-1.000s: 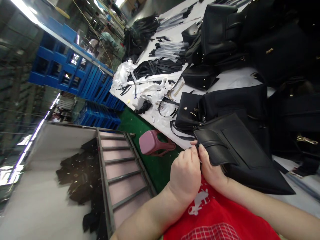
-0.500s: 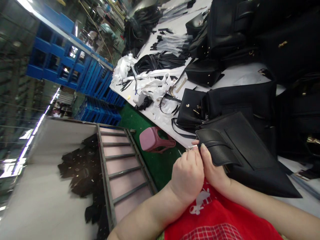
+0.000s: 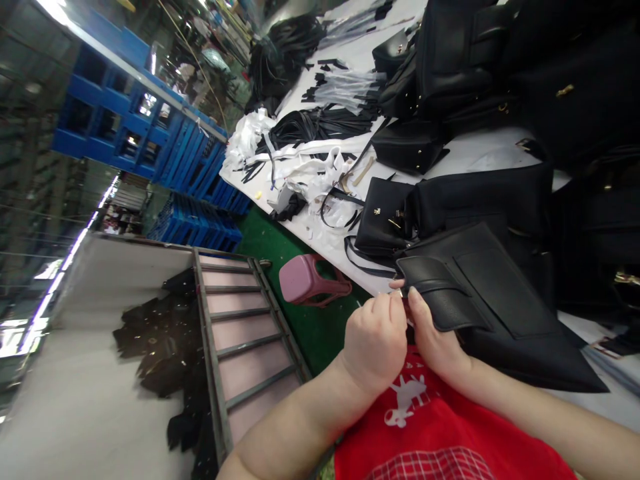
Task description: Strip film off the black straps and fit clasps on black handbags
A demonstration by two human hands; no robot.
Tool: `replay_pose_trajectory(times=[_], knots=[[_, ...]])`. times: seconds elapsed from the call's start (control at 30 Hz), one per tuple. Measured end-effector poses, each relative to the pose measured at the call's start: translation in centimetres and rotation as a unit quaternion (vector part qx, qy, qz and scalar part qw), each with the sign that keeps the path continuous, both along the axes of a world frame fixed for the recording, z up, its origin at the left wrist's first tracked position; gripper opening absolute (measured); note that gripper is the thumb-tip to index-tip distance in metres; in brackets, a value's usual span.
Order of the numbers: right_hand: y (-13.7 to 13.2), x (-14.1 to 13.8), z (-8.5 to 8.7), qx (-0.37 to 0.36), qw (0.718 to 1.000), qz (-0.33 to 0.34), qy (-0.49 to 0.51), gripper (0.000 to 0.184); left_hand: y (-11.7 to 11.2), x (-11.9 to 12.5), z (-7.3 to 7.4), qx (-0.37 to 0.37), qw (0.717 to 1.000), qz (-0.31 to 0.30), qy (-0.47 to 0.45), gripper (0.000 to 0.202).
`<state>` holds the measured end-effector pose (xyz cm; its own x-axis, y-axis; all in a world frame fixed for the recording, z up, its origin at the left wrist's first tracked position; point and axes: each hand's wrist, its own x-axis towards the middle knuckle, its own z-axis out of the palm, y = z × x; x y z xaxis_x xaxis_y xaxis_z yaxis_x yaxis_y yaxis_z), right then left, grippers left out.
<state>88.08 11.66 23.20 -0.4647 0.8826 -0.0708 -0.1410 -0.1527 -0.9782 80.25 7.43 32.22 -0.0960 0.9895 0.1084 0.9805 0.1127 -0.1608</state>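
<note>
Working hands-together by the bench [image 3: 334, 247] edge: right hand [image 3: 437, 340] clamps the black leather piece's [image 3: 505, 287] corner, left hand's [image 3: 376, 340] fisted round a metal bit [image 3: 399, 292], now mostly hidden, so probably still mid-fiddle.

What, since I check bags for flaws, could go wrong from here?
The right hand grips the flap of the black bag, so pressure might crease it. The smaller bag nearby carries metal hardware that could scratch it if they rub. A looped strap lies near the edge of the table and might snag.
</note>
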Motion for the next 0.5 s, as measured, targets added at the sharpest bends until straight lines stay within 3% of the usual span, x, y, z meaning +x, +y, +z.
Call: replay_pose_trajectory(times=[0.17,0.27,0.3,0.37,0.5], knots=[[-0.4,0.4,-0.4,-0.083,0.996,0.001,0.04,0.037,0.6,-0.8,0.2,0.031,0.991,0.057,-0.113,0.015],[-0.3,0.7,0.0,-0.137,0.987,0.022,0.079,0.035,1.1,-1.6,0.4,0.028,0.953,0.108,-0.281,0.013],[-0.1,0.8,0.3,-0.144,0.985,0.028,0.087,0.035,1.3,-1.9,0.5,0.014,0.927,0.127,-0.352,0.012],[0.3,1.0,1.0,-0.148,0.984,0.032,0.098,0.035,1.6,-2.3,0.5,-0.031,0.848,0.171,-0.5,0.009],[1.0,1.6,1.8,-0.166,0.973,0.089,0.136,0.048,2.2,-2.8,0.4,-0.098,0.641,0.261,-0.715,0.01]])
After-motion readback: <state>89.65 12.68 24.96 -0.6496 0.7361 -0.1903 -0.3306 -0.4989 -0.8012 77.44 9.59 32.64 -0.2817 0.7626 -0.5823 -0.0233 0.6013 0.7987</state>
